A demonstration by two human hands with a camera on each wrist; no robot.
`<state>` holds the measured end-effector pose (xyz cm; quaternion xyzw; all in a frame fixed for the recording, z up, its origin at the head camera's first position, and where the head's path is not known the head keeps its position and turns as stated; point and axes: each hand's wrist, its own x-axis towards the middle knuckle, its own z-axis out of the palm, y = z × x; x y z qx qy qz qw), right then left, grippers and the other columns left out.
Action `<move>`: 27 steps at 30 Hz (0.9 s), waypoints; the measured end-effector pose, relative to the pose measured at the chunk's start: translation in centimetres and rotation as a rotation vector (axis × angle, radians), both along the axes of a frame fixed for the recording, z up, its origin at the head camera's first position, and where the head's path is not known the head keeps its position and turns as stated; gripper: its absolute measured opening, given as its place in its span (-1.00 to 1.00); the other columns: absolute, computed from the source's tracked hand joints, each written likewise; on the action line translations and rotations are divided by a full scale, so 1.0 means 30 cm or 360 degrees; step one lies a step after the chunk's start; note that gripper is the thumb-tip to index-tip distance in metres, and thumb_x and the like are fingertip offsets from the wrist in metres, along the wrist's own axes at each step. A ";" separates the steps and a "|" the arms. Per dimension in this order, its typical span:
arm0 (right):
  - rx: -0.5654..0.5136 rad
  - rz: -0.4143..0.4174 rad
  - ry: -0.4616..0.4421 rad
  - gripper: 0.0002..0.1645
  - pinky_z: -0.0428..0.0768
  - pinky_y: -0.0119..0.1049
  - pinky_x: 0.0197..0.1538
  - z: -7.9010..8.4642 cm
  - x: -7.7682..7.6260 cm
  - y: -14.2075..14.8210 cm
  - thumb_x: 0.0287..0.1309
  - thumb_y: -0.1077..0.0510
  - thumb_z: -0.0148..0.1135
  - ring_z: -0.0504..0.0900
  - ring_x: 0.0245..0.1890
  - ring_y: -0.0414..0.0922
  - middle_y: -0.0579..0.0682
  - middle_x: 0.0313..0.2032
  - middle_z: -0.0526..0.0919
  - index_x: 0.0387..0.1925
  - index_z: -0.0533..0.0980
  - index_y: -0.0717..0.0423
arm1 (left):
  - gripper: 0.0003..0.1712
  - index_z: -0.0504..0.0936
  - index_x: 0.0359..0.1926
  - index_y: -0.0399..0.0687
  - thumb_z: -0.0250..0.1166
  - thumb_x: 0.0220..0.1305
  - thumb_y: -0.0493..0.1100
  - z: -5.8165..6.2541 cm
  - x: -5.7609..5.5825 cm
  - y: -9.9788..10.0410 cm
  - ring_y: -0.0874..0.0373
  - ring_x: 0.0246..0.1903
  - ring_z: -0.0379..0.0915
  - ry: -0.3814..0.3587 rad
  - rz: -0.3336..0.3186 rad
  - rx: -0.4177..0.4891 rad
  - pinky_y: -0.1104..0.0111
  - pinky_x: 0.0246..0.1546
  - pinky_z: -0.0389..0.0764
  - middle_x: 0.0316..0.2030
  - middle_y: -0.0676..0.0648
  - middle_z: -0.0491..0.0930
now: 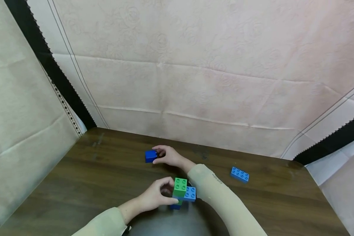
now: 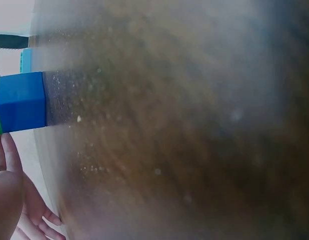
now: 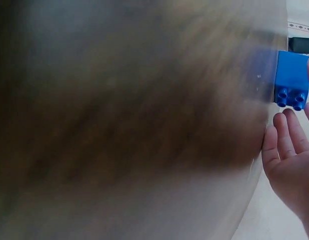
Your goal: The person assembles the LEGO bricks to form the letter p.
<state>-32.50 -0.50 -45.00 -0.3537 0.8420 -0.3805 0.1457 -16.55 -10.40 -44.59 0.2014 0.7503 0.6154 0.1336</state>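
Note:
My left hand (image 1: 157,195) holds a small stack of toy building bricks between thumb and fingers. A green brick (image 1: 180,185) tops the stack, and a light blue brick (image 1: 190,194) juts out to the right under it. Lower down come more green and a dark blue brick (image 2: 22,102) at the bottom. Farther from me, my right hand (image 1: 172,156) pinches a separate blue brick (image 1: 150,156) at its right end. That brick lies on its side on the table, its studs (image 3: 290,99) facing the hand.
Another light blue brick (image 1: 240,174) lies studs up on the wooden table (image 1: 112,177), right of my right forearm. Pale patterned cloth (image 1: 194,98) hangs behind the far edge and at both sides, with black strips at the corners.

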 end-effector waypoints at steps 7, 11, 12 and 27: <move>0.0015 -0.0029 0.0028 -0.47 0.55 -0.28 -0.01 0.004 0.004 0.000 0.02 0.09 0.38 0.56 -0.10 -0.07 0.09 -0.03 0.58 0.07 0.49 0.07 | -0.67 0.42 -0.20 -0.17 0.37 0.10 -0.18 0.009 0.002 0.010 0.22 -0.17 0.43 0.0020 -0.0011 -0.0010 0.45 -0.10 0.52 -0.16 -0.07 0.49; 0.0041 -0.0084 0.0030 -0.58 0.55 -0.25 0.00 0.012 0.008 0.010 0.03 0.11 0.37 0.57 -0.11 -0.07 0.08 -0.07 0.60 -0.04 0.52 0.08 | -0.67 0.41 -0.22 -0.16 0.37 0.09 -0.16 0.012 0.000 0.019 0.24 -0.18 0.44 0.0034 -0.0028 -0.0007 0.45 -0.10 0.52 -0.17 -0.06 0.48; 0.0044 -0.0092 0.0021 -0.60 0.55 -0.24 0.01 0.014 0.009 0.013 0.04 0.12 0.36 0.57 -0.11 -0.07 0.08 -0.08 0.60 -0.06 0.52 0.08 | -0.67 0.41 -0.23 -0.16 0.37 0.09 -0.15 0.012 -0.001 0.020 0.24 -0.18 0.44 0.0033 -0.0029 -0.0009 0.46 -0.10 0.52 -0.17 -0.05 0.48; -0.0180 -0.0150 -0.0243 -0.59 0.60 -0.23 -0.14 0.097 0.050 0.061 0.14 0.23 0.24 0.56 -0.21 -0.06 0.23 -0.08 0.54 0.01 0.38 0.24 | -0.66 0.43 -0.19 -0.20 0.37 0.10 -0.17 0.021 0.013 0.004 0.14 -0.14 0.43 -0.0024 0.0002 0.0007 0.39 -0.07 0.52 -0.16 -0.07 0.49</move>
